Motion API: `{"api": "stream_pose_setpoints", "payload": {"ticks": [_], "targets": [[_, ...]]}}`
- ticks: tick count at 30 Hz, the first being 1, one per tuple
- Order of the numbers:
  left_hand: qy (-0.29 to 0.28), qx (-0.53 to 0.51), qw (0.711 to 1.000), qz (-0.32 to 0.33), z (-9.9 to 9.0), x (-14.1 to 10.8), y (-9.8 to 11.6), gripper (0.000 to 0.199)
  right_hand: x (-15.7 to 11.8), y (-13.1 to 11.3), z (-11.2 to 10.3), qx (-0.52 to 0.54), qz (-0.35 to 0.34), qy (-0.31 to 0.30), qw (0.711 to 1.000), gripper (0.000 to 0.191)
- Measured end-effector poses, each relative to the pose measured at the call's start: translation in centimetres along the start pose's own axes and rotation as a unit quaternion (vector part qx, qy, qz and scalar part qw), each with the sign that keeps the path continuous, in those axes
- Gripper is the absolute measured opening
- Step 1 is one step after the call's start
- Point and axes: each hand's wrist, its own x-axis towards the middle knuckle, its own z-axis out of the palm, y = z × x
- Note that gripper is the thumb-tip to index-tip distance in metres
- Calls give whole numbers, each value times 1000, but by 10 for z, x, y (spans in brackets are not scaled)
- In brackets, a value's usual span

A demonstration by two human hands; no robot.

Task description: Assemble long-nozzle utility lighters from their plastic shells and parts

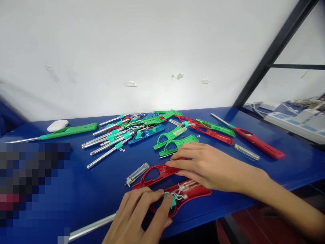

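Left hand [139, 213] is laid on the filled red shell [203, 192], right hand [203, 164] on the barer one [167, 172] — finger grip cannot be told; wires [180, 196] apparently being seated, alignment likely needed.

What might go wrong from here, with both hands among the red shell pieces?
The thin white wires lie loose in the lower red shell, beside the fingers of the left hand, so they could snag or get pinched.

That shell lies near the front edge of the blue table; a slip might spill small parts.

The loose clear tube near the upper red shell could be knocked and roll.
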Motion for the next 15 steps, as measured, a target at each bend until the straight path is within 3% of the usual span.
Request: {"api": "stream_pose_setpoints", "payload": {"ticks": [7, 11, 15], "targets": [[-9, 4, 1000, 5, 3, -3, -2, 33, -5, 1, 2, -19, -11, 55, 998, 31], [-2, 14, 1000, 10, 3, -6, -1, 32, -13, -2, -4, 52, 60, 99, 992, 35], [5, 16, 1000, 7, 2, -7, -2, 32, -24, -14, -2, 122, 139, 173, 967, 33]]}}
